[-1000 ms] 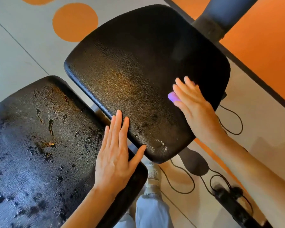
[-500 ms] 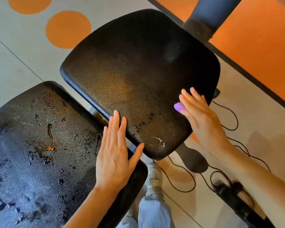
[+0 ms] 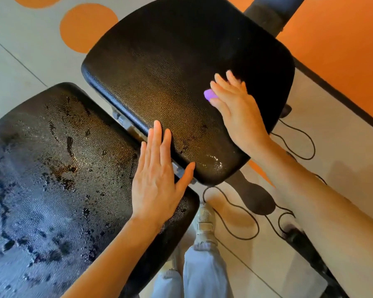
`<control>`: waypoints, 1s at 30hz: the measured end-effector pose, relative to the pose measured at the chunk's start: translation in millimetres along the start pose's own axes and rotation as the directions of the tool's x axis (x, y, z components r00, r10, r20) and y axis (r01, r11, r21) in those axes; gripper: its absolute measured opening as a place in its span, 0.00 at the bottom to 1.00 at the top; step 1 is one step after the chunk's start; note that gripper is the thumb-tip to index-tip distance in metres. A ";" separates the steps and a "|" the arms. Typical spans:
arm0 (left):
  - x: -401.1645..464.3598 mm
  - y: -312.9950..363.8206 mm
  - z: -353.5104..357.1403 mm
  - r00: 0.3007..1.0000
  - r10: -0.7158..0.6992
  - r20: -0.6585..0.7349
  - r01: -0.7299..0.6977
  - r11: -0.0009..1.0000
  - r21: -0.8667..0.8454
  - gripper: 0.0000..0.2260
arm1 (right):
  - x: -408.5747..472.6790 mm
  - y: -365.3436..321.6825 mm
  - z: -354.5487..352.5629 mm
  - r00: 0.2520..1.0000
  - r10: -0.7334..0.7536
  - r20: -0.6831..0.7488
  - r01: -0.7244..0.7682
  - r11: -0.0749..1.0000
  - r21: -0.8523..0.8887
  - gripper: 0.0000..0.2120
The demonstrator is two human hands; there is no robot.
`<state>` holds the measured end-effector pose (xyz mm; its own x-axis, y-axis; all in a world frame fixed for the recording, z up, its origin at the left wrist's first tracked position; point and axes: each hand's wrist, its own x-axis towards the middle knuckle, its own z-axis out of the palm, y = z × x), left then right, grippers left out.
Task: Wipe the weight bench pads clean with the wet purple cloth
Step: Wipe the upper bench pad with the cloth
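Observation:
Two black textured bench pads fill the view. The upper seat pad is mostly matt with a wet patch near its lower corner. The large lower pad is covered in water drops and streaks. My right hand lies flat with straight fingers on the seat pad's right side, pressing the purple cloth down; only a small purple corner shows beside the fingers. My left hand rests flat, fingers straight, across the gap between the two pads, fingertips on the seat pad's near edge.
A dark blue upright post rises behind the seat pad. Black cables loop over the pale floor on the right, beside the bench's black foot. My shoe and pale trouser legs stand below the pads. Orange flooring lies at top right.
My right hand with the cloth slid down toward the pad's near right edge, then back up and left across the seat pad. My left hand stayed pressed across the gap.

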<state>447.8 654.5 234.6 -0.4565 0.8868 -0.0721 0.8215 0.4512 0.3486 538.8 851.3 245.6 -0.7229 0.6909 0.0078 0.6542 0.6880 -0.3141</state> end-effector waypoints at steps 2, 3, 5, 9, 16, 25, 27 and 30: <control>-0.1 -0.7 -0.2 1.000 0.005 -0.006 -0.005 1.000 -0.002 0.36 | -68.6 -5.7 -2.3 0.994 -0.108 0.003 0.107 0.994 0.035 0.18; -0.4 -1.3 0.2 1.000 0.008 -0.007 -0.008 1.000 -0.004 0.36 | -104.4 -9.6 -7.0 0.990 -0.138 0.021 0.136 0.988 0.077 0.18; -0.4 -1.6 1.3 1.000 0.011 -0.008 -0.011 1.000 -0.001 0.36 | -111.3 -13.5 -11.2 0.986 -0.169 0.004 0.168 0.981 0.101 0.18; 0.2 -0.5 0.8 1.000 0.011 0.001 -0.011 1.000 0.013 0.36 | -4.6 -42.2 8.3 0.986 -0.165 -0.004 0.165 0.986 -0.030 0.19; 0.6 -0.5 -0.6 0.999 0.021 -0.043 -0.026 0.994 -0.106 0.28 | -105.3 -20.7 -7.4 0.958 -0.277 0.067 0.273 0.960 0.068 0.18; -0.3 4.1 -4.4 0.998 -0.027 -0.061 0.014 0.977 -0.213 0.34 | -116.1 -26.0 1.9 0.935 -0.349 0.062 0.350 0.937 -0.010 0.18; -0.4 4.4 -4.9 0.998 -0.033 -0.053 0.021 0.978 -0.209 0.34 | -94.0 -37.4 11.6 0.953 -0.298 0.055 0.297 0.955 0.015 0.18; -1.9 3.4 -2.5 0.998 0.005 -0.057 -0.015 0.984 -0.175 0.35 | -43.9 -68.3 35.9 0.972 -0.234 -0.025 0.234 0.972 -0.002 0.16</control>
<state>450.6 654.1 238.3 -0.4710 0.8820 -0.0168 0.7559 0.4133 0.5076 517.9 766.0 232.6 -0.8498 0.5165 0.1048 0.4677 0.8308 -0.3018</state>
